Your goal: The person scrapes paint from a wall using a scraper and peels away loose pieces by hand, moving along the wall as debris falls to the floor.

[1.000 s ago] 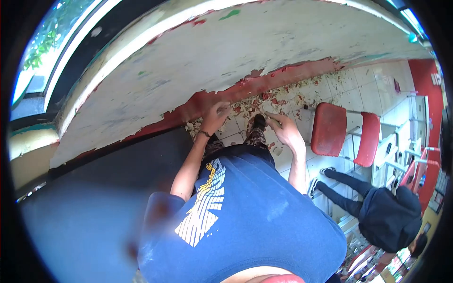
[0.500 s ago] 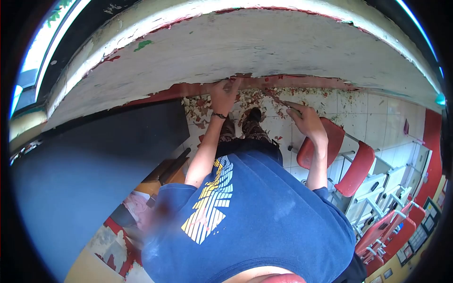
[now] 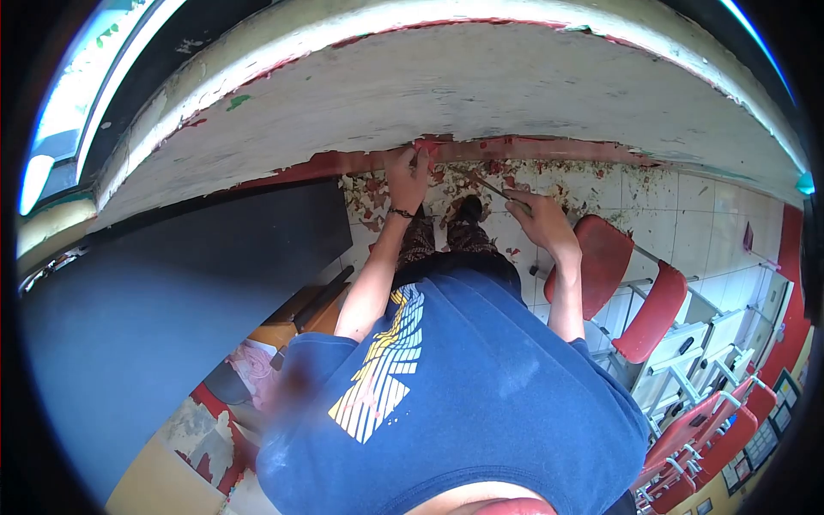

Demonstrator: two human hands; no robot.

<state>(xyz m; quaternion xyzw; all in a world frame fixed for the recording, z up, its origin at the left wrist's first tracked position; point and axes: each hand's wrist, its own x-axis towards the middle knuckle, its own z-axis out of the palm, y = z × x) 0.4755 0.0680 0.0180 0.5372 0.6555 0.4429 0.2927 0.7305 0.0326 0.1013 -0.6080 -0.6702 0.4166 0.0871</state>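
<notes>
My left hand [image 3: 407, 178], with a dark bracelet at the wrist, is up against the lower part of the wall. Its fingers pinch a loose red paint flake [image 3: 427, 148] at the edge of the red band [image 3: 532, 148]. To the right, my right hand [image 3: 548, 227] is closed round the handle of a thin, long-bladed tool [image 3: 485, 184], perhaps a knife or scraper. The blade points left, its tip near my left hand and apart from the wall as far as I can tell.
Peeled paint chips [image 3: 369, 190] litter the white tiled floor [image 3: 652, 219] along the wall. A dark board or tabletop [image 3: 215, 257] takes up the left side. Red chairs [image 3: 596, 266] with pale metal frames stand at the right. Above the red band rises the pale scraped wall [image 3: 360, 107].
My right hand has moved a little left, bringing the tool's tip closer to my left hand. More of the red flake now shows at my left fingers. The view has shifted slightly.
</notes>
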